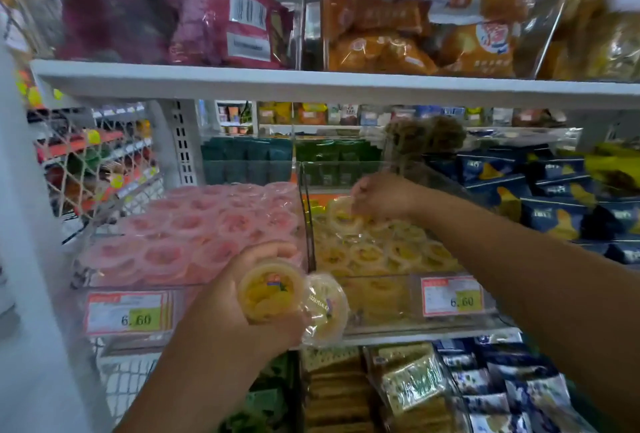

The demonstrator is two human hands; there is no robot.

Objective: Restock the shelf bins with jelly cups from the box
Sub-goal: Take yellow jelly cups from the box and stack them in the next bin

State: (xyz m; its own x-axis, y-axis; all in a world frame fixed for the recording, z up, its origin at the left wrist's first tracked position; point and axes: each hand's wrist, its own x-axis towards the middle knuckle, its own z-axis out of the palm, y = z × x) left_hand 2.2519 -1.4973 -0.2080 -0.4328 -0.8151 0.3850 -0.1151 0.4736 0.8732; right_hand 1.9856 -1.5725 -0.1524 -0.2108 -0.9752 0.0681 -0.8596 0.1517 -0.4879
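**Where the yellow cups sit, both hands are gripping**

While I watch through the head camera, the top cup [341, 216] lies tilted on the pile of yellow cups [388, 249] inside the right bin [381, 320], toward its back left corner. My view has the right hand [377, 197] arched over it, knuckles up, fingers curled down and pinching its rim.

Nearer to me, the left hand [225, 297] is held in front of the shelf edge, level with the divide between the two bins. Its fingers are wrapped round two more yellow cups, pressed side by side: the near cup [270, 290] shows me its lid, and the side cup [325, 309] juts out to the right, lid turned partly away (its film is crinkled and catches the light).

Just left of the right bin, and touching it wall to wall, the left bin [83, 280] is packed with pink cups [194, 235] lying in rows. Each bin carries a tag reading 6.60 on its front: the left tag [128, 316] and the right tag [452, 300].

Beyond the right forearm I see blue packets [554, 190] stacked on the same shelf. Overhead, a white shelf [311, 84] holds red and orange bags. Below the bins lie more wrapped packets [412, 377].
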